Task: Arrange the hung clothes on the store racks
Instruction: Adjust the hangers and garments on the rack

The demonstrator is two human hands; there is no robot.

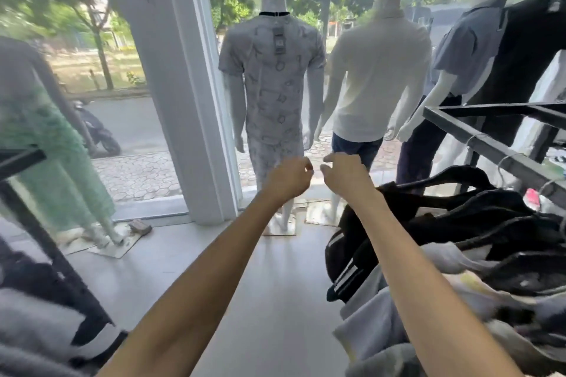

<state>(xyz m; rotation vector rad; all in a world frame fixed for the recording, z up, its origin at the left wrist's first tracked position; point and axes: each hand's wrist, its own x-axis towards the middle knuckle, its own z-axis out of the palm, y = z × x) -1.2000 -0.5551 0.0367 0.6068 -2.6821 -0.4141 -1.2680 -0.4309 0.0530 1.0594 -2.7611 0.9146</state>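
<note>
Left hand (288,176), right hand (344,176): raised mid-air, near each other, grip loosely curled, holding nothing. Hung clothes (453,223) on rack (490,144), right.

The left hand (289,176) and the right hand (344,173) are seen from behind, so the inner side of the curled fingers is hidden; whether something small is pinched cannot be told. Both arms are cut off by the bottom edge. The right rack (477,139) is cut by the right edge, and its hung clothes (459,223) overlap, so single pieces cannot be separated. The left rack (39,223) is cut by the left edge, and the grey clothes (33,324) on it are blurred. The mannequin in green (52,156) is blurred and loses its head at the top edge. The tag (279,40) on the patterned shirt is too small to be read.
</note>
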